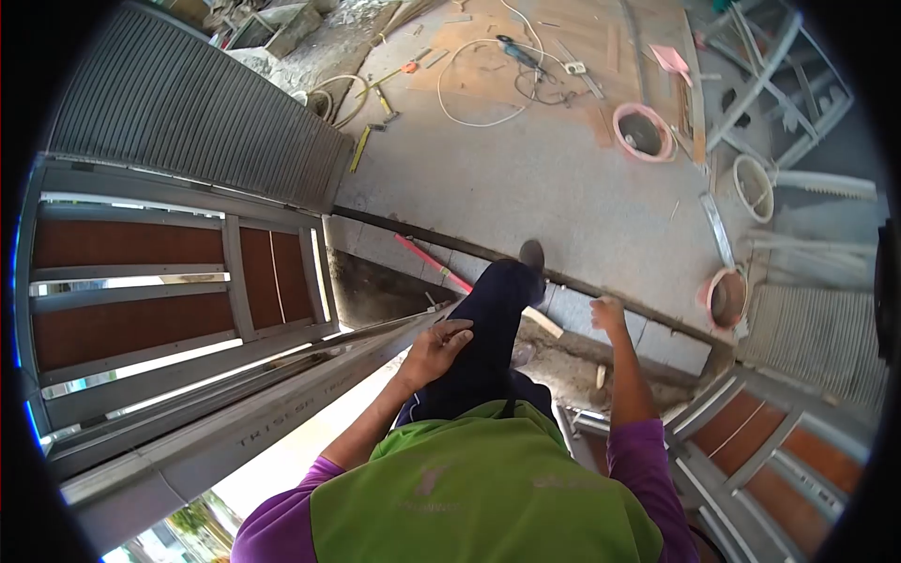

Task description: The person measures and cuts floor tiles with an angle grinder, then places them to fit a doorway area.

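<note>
My left hand (436,353) hangs just over my dark trouser leg (483,328). Its fingers are loosely bent, the thumb stands apart from them, and I see nothing in it. Out to the right, my right hand (608,313) is held above the tiled step (657,344) with its fingers curled in; no object shows in it. One dark shoe (532,255) is at the sill of the concrete floor (450,188). A red bar (434,263) lies across the step left of my leg.
Metal gate panels with brown infill (131,244) stand at left and lower right (741,427). Pink tubs (646,133) and a white bucket (754,188) sit at right, near a metal frame (779,84). A power tool (518,52), cables and a yellow level (359,150) lie ahead.
</note>
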`<state>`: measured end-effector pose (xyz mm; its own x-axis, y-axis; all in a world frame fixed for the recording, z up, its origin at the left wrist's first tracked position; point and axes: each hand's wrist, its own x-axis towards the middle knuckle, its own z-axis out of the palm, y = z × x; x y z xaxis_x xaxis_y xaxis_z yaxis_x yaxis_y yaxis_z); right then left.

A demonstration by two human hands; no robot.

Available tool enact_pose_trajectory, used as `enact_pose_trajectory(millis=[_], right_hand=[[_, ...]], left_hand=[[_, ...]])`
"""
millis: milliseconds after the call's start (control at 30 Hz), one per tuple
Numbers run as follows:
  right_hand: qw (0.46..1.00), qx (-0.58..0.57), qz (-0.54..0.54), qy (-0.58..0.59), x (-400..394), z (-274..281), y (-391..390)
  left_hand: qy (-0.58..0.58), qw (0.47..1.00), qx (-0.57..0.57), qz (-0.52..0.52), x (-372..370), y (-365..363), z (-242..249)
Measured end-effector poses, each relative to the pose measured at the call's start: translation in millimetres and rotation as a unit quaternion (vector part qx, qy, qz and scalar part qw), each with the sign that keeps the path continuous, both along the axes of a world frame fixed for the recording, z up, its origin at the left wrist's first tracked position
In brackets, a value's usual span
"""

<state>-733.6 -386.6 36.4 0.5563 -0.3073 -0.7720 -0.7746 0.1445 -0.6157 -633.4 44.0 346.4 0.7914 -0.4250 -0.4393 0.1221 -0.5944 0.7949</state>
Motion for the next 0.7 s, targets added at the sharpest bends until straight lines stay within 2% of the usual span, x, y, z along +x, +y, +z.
enact_pose_trajectory(millis=[67, 167, 267, 300, 333, 367, 433, 533, 600, 700], right_hand=[[0.993, -0.09, 0.067, -0.026, 64.9, 32.0, -26.5], [0.978, -0.143, 0.136, -0.061, 148.8, 59.0, -76.8], [0.945, -0.197, 0.253, -0.066, 188.3, 46.5, -160.5], [0.922, -0.225, 0.306, -0.082, 206.2, 39.3, -186.7], [0.966, -0.162, 0.197, -0.051, 228.5, 48.3, -189.1], [0.992, -0.1, 0.082, 0.008, 215.6, 67.7, -194.1], [0.977, -0.111, 0.173, 0.064, 204.5, 39.1, -244.3], [0.969, -0.089, 0.154, 0.173, 235.9, 60.0, -252.8], [0.963, -0.095, 0.177, 0.18, 275.9, 63.5, -255.1], [0.956, -0.073, 0.243, 0.146, 368.9, 73.1, -243.1]], left_hand=[[-0.013, 1.0, -0.007, 0.014, 22.9, -30.3, 7.5], [0.004, 0.995, -0.078, 0.06, 74.5, -70.2, -0.7], [-0.035, 0.994, -0.059, 0.085, 139.1, -101.2, -24.7], [0.024, 0.985, -0.091, 0.142, 161.0, -110.0, -32.5], [0.025, 0.984, -0.071, 0.161, 190.5, -113.1, -39.3], [0.047, 0.982, -0.048, 0.176, 205.1, -113.0, -41.3], [0.047, 0.98, -0.016, 0.191, 248.3, -112.8, -52.1], [0.059, 0.963, 0.039, 0.261, 253.3, -88.1, -91.9], [0.007, 0.961, 0.074, 0.267, 249.9, -65.3, -117.7], [0.046, 0.926, 0.11, 0.357, 241.7, -50.7, -122.7]])
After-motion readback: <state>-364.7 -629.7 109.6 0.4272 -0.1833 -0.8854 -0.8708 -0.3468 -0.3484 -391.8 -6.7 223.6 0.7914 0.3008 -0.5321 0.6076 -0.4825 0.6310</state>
